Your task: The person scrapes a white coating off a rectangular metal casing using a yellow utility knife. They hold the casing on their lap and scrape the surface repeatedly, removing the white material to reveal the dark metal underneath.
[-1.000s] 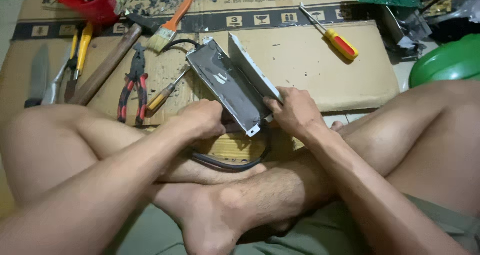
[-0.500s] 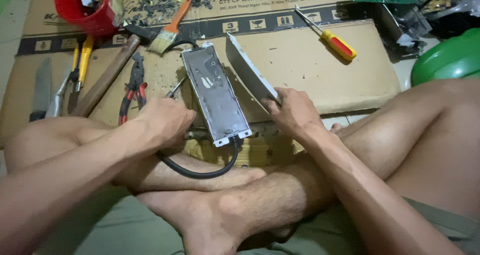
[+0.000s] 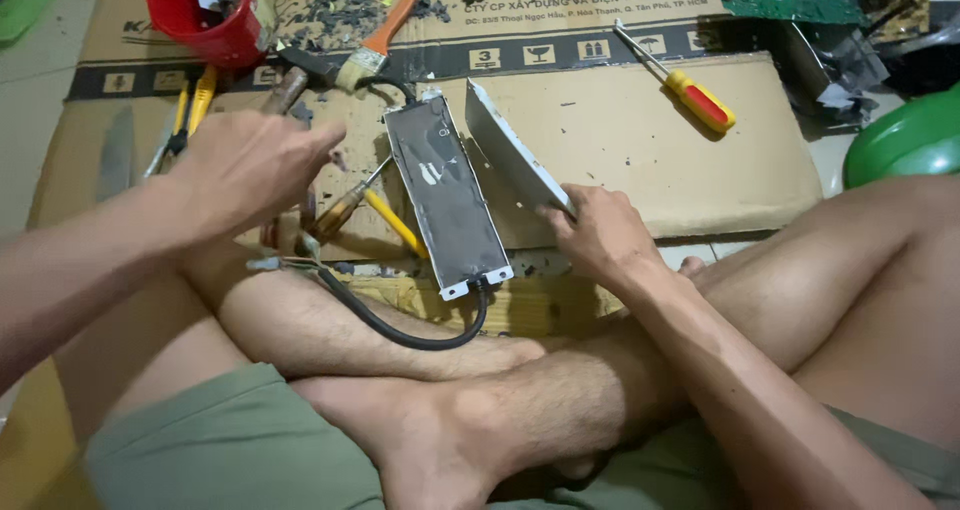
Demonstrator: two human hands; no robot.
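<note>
Head view, looking down at a person seated cross-legged on flattened cardboard (image 3: pixel 620 130). Every place here is given relative to the long grey metal case (image 3: pixel 446 198), which lies open-side up at the centre of the cardboard, running away from the person.

The right hand (image 3: pixel 600 235) is just right of the case's near end. Its fingers are closed on the near edge of a flat grey metal cover plate (image 3: pixel 512 156), which it holds tilted up on edge just beside the case's right side.

The left hand (image 3: pixel 245 165) hovers in the air well left of the case. Its fingers are loosely spread and pointing toward the case, and it holds nothing.

A black cable (image 3: pixel 400 328) leaves the case's near end, curves over the person's shin and ends in bare wires to the near left. A wood-handled screwdriver (image 3: pixel 350 205) lies just left of the case, with a yellow-handled tool (image 3: pixel 395 225) crossing beside it.

Beyond the case's far left corner lies a paintbrush (image 3: pixel 375 45) with an orange handle. Farther left of it stands a red tub (image 3: pixel 205 15). Yellow-handled pliers (image 3: pixel 190 115) lie far left, past the left hand.

A screwdriver with a yellow and red handle (image 3: pixel 690 95) lies to the far right of the case. A green circuit board (image 3: pixel 790 2) lies beyond that, and a green rounded plastic thing (image 3: pixel 905 140) sits at the right edge.
</note>
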